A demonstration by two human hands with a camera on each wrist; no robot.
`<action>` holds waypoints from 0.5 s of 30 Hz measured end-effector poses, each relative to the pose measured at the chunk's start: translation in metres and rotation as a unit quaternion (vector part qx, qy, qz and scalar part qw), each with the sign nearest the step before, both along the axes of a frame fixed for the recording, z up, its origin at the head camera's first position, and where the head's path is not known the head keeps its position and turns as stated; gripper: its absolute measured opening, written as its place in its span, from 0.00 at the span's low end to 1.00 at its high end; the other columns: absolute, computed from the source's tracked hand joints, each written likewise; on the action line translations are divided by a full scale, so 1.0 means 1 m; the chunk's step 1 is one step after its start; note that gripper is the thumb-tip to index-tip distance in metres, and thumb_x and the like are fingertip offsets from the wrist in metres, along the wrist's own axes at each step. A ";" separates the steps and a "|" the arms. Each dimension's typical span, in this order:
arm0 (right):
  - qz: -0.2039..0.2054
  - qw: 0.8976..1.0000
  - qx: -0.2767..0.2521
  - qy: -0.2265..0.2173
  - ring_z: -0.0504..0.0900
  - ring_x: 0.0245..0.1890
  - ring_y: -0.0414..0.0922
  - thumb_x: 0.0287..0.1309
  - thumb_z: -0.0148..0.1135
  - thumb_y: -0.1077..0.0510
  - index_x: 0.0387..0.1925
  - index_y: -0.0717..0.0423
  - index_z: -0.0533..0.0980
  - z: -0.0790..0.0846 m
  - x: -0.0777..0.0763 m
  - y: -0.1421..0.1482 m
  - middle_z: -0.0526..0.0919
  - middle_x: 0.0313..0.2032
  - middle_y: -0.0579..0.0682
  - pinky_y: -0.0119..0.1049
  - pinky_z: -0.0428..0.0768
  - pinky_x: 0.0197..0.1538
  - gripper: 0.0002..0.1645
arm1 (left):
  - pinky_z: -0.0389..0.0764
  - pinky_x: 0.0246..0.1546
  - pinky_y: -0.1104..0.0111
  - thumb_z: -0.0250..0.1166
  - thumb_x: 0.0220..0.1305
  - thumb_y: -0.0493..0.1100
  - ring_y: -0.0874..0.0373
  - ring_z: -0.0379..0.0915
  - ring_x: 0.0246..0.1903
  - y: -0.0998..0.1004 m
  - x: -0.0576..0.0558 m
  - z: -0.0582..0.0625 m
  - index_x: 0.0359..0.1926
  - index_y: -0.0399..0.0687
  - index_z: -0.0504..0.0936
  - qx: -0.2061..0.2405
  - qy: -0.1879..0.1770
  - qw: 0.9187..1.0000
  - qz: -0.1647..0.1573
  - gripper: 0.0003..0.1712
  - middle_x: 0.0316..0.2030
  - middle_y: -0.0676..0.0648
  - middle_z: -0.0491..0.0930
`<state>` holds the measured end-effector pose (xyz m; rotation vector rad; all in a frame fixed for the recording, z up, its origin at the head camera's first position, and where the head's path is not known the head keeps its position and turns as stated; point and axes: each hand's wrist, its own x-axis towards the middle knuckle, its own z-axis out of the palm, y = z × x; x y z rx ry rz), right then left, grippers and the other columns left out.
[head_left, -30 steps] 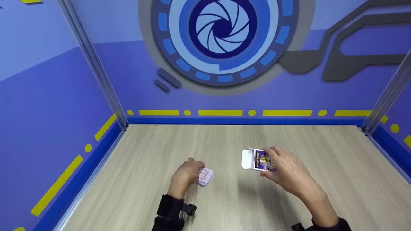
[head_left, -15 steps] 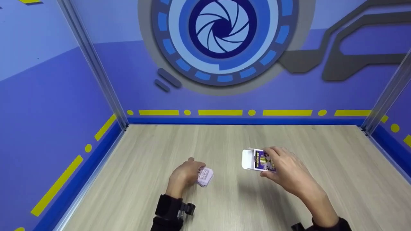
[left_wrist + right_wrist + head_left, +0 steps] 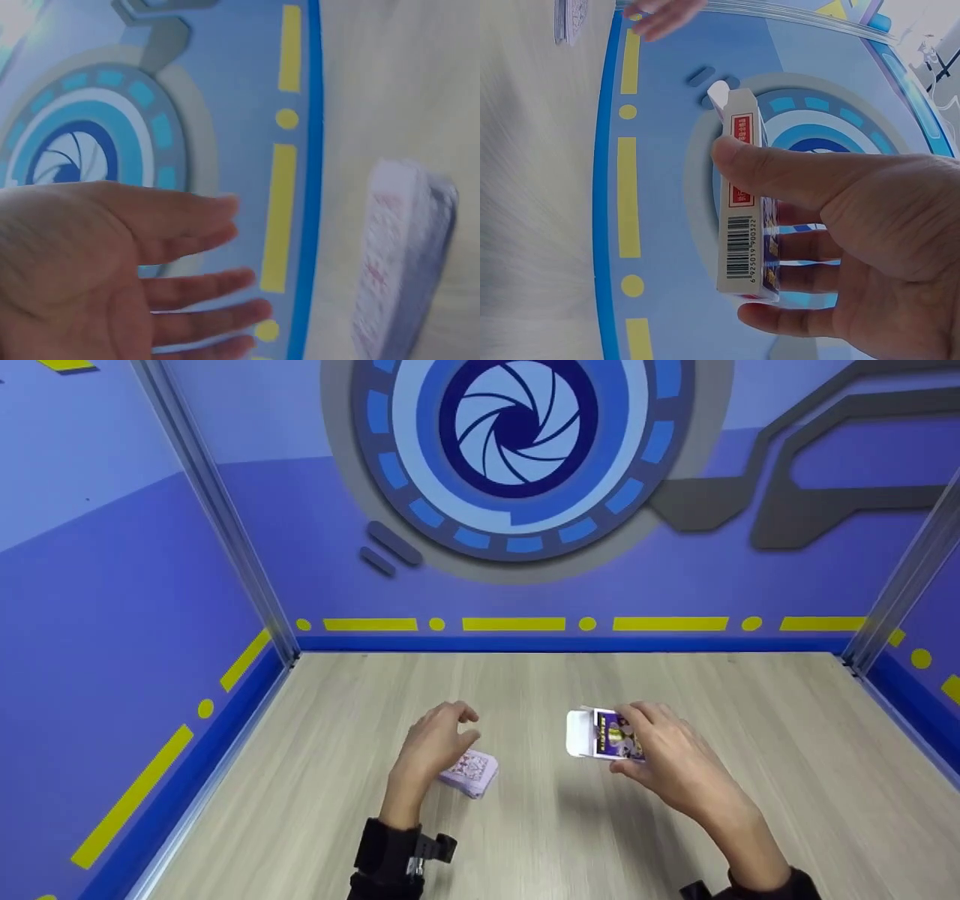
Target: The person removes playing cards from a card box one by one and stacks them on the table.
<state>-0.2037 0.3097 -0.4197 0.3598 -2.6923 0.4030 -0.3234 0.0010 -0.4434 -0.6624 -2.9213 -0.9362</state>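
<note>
A stack of playing cards point(image 3: 474, 774) with a pinkish patterned back lies on the wooden table, its edges slightly uneven. Above and just behind it hovers my left hand point(image 3: 435, 741), fingers loosely bent and holding nothing. The left wrist view shows a gap between that hand point(image 3: 187, 277) and the card stack point(image 3: 390, 262). My right hand point(image 3: 671, 754) grips a small card box point(image 3: 616, 735), purple and yellow on its face, its white end flap open toward the left. In the right wrist view the thumb presses the box's barcoded side point(image 3: 740, 240), fingers behind it.
The wooden table point(image 3: 525, 690) spreads around both hands. Blue and purple printed walls point(image 3: 247, 540) enclose it at the back and sides, with metal corner posts. A black strap with a camera mount point(image 3: 394, 847) sits on the left wrist.
My left hand has let go of the card stack and lifted up and away from it, baring more of the top card. The right hand and box stay where they were.
</note>
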 end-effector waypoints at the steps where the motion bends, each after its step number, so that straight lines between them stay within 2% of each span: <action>1: 0.000 1.000 0.001 0.001 0.80 0.53 0.58 0.42 0.86 0.56 0.59 0.64 0.76 0.000 0.000 0.000 0.81 0.53 0.60 0.59 0.79 0.53 0.43 | 0.80 0.46 0.54 0.69 0.67 0.42 0.50 0.80 0.45 0.003 0.003 0.003 0.47 0.46 0.84 0.018 0.021 1.000 -0.005 0.09 0.44 0.46 0.82; 4: -0.002 1.000 0.004 0.006 0.79 0.54 0.58 0.40 0.87 0.57 0.60 0.64 0.76 0.000 -0.001 -0.001 0.80 0.54 0.60 0.59 0.78 0.54 0.44 | 0.78 0.38 0.62 0.70 0.68 0.44 0.58 0.77 0.36 0.014 0.012 0.012 0.38 0.50 0.80 0.071 0.058 0.995 -0.025 0.06 0.34 0.53 0.79; 7: 0.000 1.000 0.005 0.015 0.78 0.54 0.58 0.39 0.87 0.58 0.60 0.64 0.76 0.000 -0.002 -0.002 0.80 0.54 0.60 0.59 0.77 0.55 0.44 | 0.79 0.36 0.66 0.71 0.67 0.43 0.61 0.77 0.33 0.030 0.022 0.018 0.36 0.50 0.79 0.137 0.082 0.986 -0.052 0.07 0.32 0.55 0.78; 11: 0.007 1.000 0.001 0.024 0.77 0.54 0.58 0.39 0.88 0.58 0.59 0.64 0.76 -0.001 -0.003 -0.005 0.80 0.54 0.60 0.59 0.76 0.56 0.44 | 0.81 0.38 0.69 0.70 0.68 0.40 0.61 0.77 0.34 0.053 0.034 0.018 0.37 0.46 0.79 0.234 0.066 0.966 -0.086 0.07 0.32 0.54 0.80; 15: 0.009 1.000 -0.002 0.024 0.76 0.54 0.57 0.38 0.88 0.58 0.59 0.63 0.76 -0.001 -0.003 -0.008 0.80 0.54 0.59 0.58 0.76 0.55 0.45 | 0.80 0.36 0.71 0.68 0.70 0.39 0.62 0.77 0.33 0.070 0.044 0.013 0.39 0.43 0.78 0.303 0.018 0.947 -0.100 0.06 0.33 0.52 0.79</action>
